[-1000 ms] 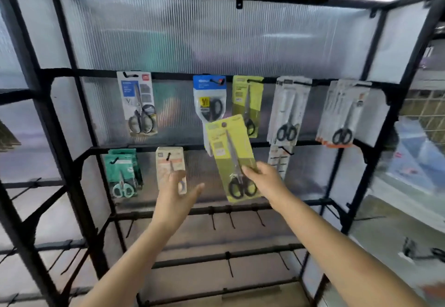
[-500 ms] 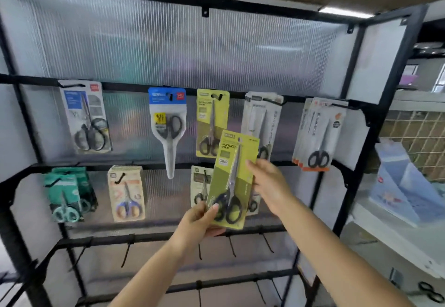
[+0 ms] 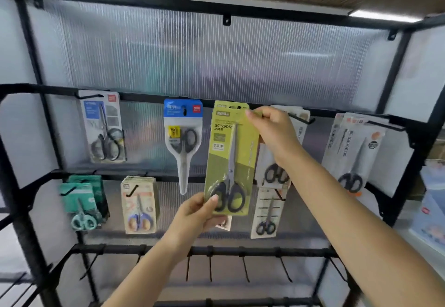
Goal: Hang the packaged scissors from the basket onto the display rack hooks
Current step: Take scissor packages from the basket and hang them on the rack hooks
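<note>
A yellow-green pack of black-handled scissors is held upright against the black display rack, its top at the upper bar, right in front of another yellow-green pack hanging there. My right hand pinches the pack's top right corner. My left hand holds the bottom left corner, thumb on the front. The hook behind the pack's top is hidden. The basket is out of view.
Other scissor packs hang along the rack: a grey one, a blue-topped one, white ones at the right, green and beige packs below. Bare hooks line the lower bar. A blue-white box sits at right.
The yellow-green pack has gone up from the second row to the top bar. My right hand moved from its side to its top corner; my left hand took hold of its bottom.
</note>
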The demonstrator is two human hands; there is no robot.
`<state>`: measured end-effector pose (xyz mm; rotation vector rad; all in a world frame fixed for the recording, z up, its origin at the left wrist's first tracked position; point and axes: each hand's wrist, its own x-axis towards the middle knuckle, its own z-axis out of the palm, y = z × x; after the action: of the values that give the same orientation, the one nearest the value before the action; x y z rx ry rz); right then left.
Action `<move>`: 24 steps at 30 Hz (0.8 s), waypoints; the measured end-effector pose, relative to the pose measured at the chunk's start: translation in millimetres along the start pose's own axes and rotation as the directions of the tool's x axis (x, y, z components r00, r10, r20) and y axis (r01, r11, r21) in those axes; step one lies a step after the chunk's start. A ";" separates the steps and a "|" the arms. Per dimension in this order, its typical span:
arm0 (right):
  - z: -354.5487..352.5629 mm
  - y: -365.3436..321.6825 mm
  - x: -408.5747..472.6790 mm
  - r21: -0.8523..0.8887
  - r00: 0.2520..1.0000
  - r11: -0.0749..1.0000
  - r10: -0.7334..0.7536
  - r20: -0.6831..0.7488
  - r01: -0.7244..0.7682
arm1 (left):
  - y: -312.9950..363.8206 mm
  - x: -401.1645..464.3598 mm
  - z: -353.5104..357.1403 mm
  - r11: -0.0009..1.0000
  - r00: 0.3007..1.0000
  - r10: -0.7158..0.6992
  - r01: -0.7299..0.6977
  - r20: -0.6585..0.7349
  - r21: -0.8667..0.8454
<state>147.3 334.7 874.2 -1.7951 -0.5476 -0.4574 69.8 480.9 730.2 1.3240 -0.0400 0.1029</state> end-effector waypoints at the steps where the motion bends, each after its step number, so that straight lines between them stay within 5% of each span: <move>1: 0.8 -0.9 2.8 0.014 1.000 1.000 -0.005 0.002 0.005 | 2.7 1.4 -1.0 1.000 1.000 0.010 -0.010 0.012 0.003; 10: 0.0 8.2 10.9 0.024 0.993 0.998 -0.054 -0.103 0.057 | 7.9 3.0 -3.6 0.996 0.987 0.088 -0.084 0.131 -0.034; 18: 5.8 22.2 22.4 -0.044 0.996 0.997 -0.065 -0.059 0.062 | -0.9 13.4 -5.3 0.996 0.986 0.086 -0.089 0.142 0.016; 24: 14.6 35.3 33.7 -0.147 0.994 0.988 -0.061 -0.086 0.048 | -5.5 39.2 -9.4 0.999 0.999 0.038 -0.038 -0.032 -0.001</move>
<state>195.7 344.7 861.6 -1.8904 -0.5126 -0.6267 109.1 490.7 726.0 1.3200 -0.0381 0.1567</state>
